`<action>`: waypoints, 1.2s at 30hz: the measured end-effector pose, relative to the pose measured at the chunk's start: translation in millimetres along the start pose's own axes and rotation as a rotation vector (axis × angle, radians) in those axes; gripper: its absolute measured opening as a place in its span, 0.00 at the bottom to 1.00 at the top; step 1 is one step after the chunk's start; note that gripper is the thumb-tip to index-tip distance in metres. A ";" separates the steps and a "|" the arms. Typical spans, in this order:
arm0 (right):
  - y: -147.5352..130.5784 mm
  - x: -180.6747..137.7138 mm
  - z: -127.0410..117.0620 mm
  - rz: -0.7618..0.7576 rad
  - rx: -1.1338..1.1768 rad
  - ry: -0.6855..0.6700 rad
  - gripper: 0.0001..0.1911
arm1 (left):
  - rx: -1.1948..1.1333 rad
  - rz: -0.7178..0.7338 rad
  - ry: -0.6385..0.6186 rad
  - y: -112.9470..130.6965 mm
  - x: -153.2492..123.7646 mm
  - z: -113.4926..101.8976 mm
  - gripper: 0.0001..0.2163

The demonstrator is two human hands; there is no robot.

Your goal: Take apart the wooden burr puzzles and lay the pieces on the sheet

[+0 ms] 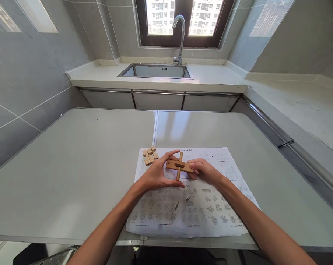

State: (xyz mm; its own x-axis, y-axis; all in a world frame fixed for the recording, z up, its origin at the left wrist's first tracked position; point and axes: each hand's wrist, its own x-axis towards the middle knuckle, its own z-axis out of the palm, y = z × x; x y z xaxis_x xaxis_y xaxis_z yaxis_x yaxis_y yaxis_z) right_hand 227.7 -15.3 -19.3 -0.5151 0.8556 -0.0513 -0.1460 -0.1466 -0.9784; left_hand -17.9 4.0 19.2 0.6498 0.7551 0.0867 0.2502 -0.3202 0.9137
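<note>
A brown wooden puzzle, made of a flat bar crossed by a round rod and a small block, is held up above the printed sheet. My left hand curves round its left side, with the thumb at the rod's lower end and a finger at its upper end. At the bar's right end, my right hand pinches the wood between thumb and fingers. Just beyond my left hand, a pale interlocked wooden block puzzle rests on the sheet's upper left corner.
The large paper sheet, printed with small diagrams, lies on a light grey table. Past the table stands a white counter with a sink and a faucet under a window. Tiled walls rise on both sides.
</note>
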 end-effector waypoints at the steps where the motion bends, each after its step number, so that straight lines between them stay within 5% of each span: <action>1: -1.5 0.0 0.6 -0.005 -0.013 0.040 0.21 | 0.004 -0.010 0.003 -0.7 0.3 0.2 0.50; 10: -15.5 -0.7 11.7 0.031 -0.297 0.205 0.24 | 0.078 -0.037 0.087 -3.0 2.8 7.4 0.42; 21: -11.2 -0.7 16.6 -0.004 -0.376 0.254 0.22 | 0.192 0.046 0.100 -9.0 3.7 16.0 0.38; 36: -24.9 -6.7 3.7 0.082 -0.266 0.055 0.26 | 0.345 0.350 0.240 -5.8 1.3 19.7 0.37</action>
State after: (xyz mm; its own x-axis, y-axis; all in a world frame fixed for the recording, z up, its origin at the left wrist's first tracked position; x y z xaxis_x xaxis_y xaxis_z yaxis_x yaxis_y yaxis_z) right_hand 231.7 -19.3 6.1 -0.4686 0.8729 -0.1358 0.1244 -0.0870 -0.9884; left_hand -4.3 -4.4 6.2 0.5649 0.6662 0.4869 0.2955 -0.7142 0.6344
